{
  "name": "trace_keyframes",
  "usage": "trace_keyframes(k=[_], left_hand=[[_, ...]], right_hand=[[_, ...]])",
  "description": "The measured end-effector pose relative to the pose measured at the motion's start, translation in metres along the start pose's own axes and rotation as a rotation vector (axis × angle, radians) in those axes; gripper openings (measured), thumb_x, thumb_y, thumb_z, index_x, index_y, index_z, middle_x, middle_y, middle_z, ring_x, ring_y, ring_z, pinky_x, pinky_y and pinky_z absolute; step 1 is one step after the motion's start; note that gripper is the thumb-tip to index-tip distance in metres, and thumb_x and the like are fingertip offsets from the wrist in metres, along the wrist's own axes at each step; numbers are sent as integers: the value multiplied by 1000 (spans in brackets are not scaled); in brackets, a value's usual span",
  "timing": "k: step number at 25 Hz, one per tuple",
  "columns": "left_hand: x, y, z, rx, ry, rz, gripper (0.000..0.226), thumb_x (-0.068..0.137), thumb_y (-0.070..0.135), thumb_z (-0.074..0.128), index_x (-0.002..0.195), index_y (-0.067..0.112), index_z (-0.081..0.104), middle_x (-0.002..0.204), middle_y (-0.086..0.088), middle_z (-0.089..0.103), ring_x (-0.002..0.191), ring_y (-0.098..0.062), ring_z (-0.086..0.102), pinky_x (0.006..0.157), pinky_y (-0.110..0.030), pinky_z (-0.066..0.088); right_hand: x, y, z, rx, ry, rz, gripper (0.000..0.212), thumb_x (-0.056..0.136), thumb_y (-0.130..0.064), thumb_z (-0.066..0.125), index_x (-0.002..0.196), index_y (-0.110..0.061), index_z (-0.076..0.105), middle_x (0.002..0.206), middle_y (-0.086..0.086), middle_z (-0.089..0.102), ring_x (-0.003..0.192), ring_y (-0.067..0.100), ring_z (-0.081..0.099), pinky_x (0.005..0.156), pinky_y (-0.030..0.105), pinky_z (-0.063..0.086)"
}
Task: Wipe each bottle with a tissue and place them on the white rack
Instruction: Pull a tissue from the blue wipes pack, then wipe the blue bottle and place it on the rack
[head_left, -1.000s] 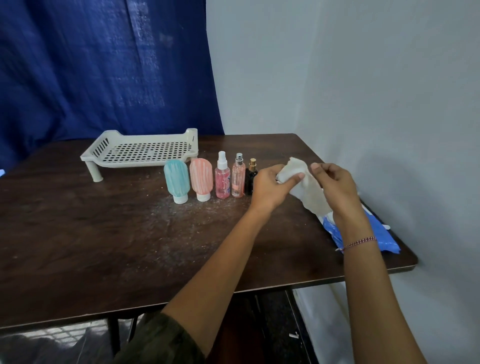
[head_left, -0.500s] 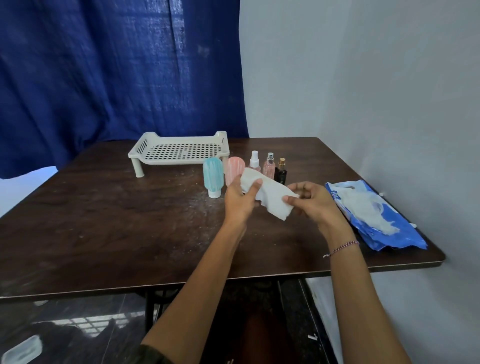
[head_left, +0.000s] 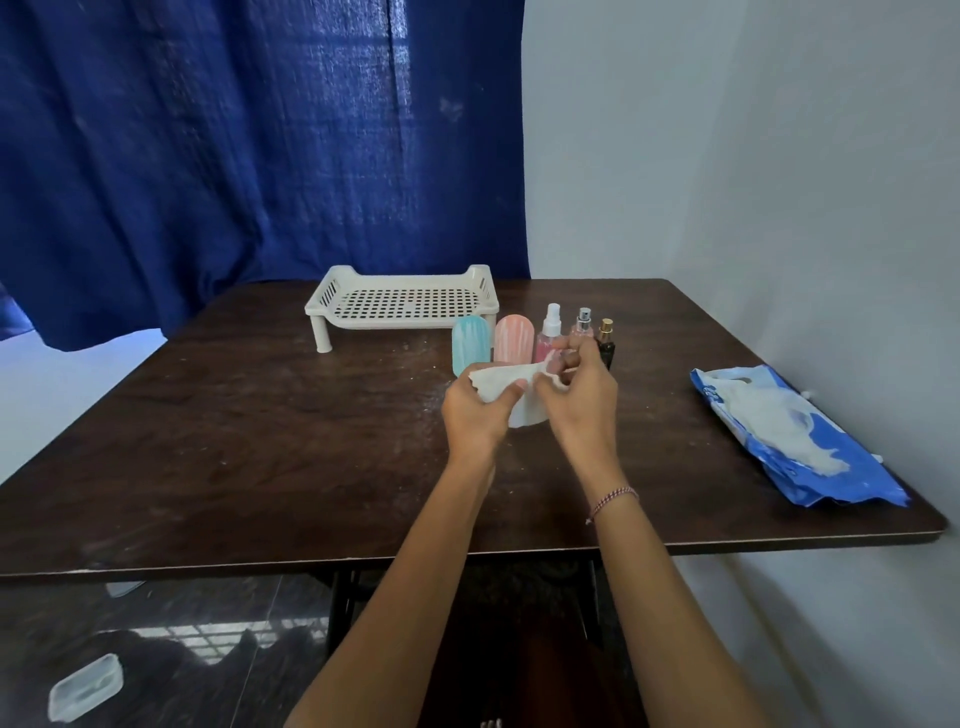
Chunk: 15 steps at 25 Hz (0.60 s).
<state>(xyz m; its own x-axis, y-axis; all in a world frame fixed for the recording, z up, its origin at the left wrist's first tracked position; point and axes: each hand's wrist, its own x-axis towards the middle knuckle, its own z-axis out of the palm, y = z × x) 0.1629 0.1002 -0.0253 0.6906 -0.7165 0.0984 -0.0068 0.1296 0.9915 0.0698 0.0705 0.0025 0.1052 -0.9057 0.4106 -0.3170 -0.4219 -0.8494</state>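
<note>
Near the middle of the frame, both hands are gathering a white tissue above the dark wooden table. The left hand is pinching one bunched end between thumb and fingers, and the right hand is closing its fingertips on the other end, with one or two fingers lifting free above the pinch. The tissue is looking thin, limp and crumpled, sagging between the two grips (probably a wet wipe, judging from the opened blue packet lying at the right edge of the frame); it will likely be tearing easily if stretched, so folding it into a pad should be serving better than pulling it taut.

Just above the hands, five bottles are standing upright in a row: a teal squeeze bottle, a pink squeeze bottle, a pink spray bottle, a clear spray bottle partly hidden behind the right fingers, and a small dark bottle with a gold cap. All are looking light; the two squeeze bottles probably soft-walled, the sprays hard, smooth and easy to tip. Taking each around its mid-body seems safest, not by the nozzle.

The white rack, perforated and on short legs, is sitting just above and left of the row, with nothing on it.
</note>
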Motion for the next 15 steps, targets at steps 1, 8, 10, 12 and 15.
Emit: trace_keyframes(k=[1,8,10,12,15], left_hand=[[1,0,-2,-6,7,5,33,77,13,77,107,8,64,103,-8,69,97,-21,66,83,-34,56],[8,3,-14,-158,52,-96,33,84,9,68,116,2,62,109,-14,68,97,-25,67,83,-33,55],[9,3,-16,-199,44,-155,34,87,10,65,120,2,60,113,-15,67,101,-25,65,88,-37,54],[8,6,-16,-231,17,-176,33,91,10,60,122,2,58,114,-14,66,101,-24,66,87,-37,55],[7,10,-16,-231,-7,-146,29,95,12,54,122,4,57,107,-9,66,91,-16,66,78,-29,56]], right_hand=[[-2,-2,5,12,-33,-31,33,83,-10,66,109,-21,50,93,-8,53,83,5,54,65,11,45],[-8,4,19,107,-144,-63,10,92,-21,55,102,-24,54,91,-12,61,86,1,58,67,10,45],[-5,7,21,108,-89,-70,22,87,-16,62,107,-22,53,91,-12,58,86,4,57,68,10,47],[1,11,25,101,-50,-46,43,79,-21,72,116,-15,51,102,-6,54,89,6,55,75,13,49],[6,19,32,104,-192,44,56,77,-36,73,123,-10,55,112,0,61,94,9,59,77,21,53]])
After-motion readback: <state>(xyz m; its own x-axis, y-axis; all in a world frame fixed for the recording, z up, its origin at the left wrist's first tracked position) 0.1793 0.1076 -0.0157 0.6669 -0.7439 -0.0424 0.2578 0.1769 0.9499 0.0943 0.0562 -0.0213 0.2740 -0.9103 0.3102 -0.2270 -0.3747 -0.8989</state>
